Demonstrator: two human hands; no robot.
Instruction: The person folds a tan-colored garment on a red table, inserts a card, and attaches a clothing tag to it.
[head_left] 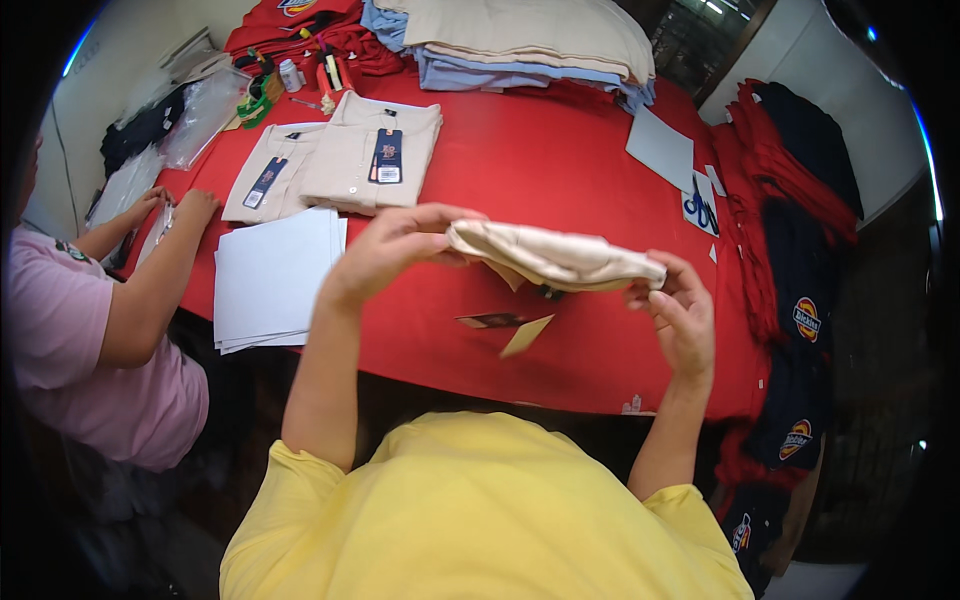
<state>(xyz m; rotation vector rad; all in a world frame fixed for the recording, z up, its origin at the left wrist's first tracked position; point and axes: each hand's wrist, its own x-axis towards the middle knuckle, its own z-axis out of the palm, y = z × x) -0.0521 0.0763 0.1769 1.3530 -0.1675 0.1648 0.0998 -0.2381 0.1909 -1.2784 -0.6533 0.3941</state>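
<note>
A folded cream shirt (560, 258) is held up over the red table, seen nearly edge-on. My left hand (405, 248) grips its left end, thumb and fingers closed on the cloth. At the other end my right hand (675, 300) pinches the corner. Below the shirt dangle a dark tag (492, 321) and a pale yellowish tag (527, 336), both a little blurred. Two folded cream shirts with dark blue tags, a left one (270, 180) and a right one (372, 160), lie flat beyond my left hand. Nearer to me is a stack of white sheets (275, 280).
A co-worker in a pink shirt (70, 320) handles clear plastic at the left edge. Stacked cream and blue garments (530, 45) stand at the back. Scissors (702, 208) and a white board (660, 148) lie right. Red and navy garments (800, 250) line the right edge.
</note>
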